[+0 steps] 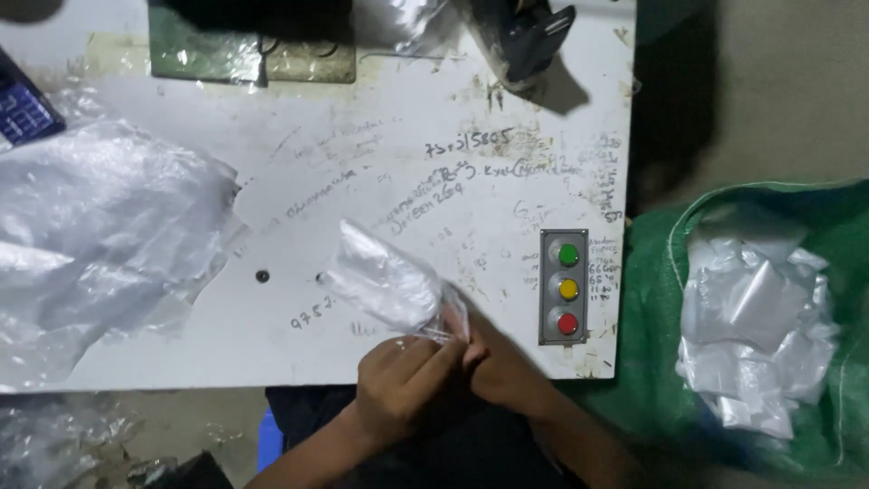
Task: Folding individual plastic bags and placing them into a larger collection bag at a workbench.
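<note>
Together, both hands (444,362) (pinching bag (389,285))

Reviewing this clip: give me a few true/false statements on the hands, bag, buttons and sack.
1. Both hands hold a clear plastic bag. True.
2. The button panel shows green on top, red at bottom. True.
3. The green sack is left of the table. False: it is right.
4. The sack is empty. False: it holds clear bags.
5. A heap of plastic lies on the table's left. True.
</note>
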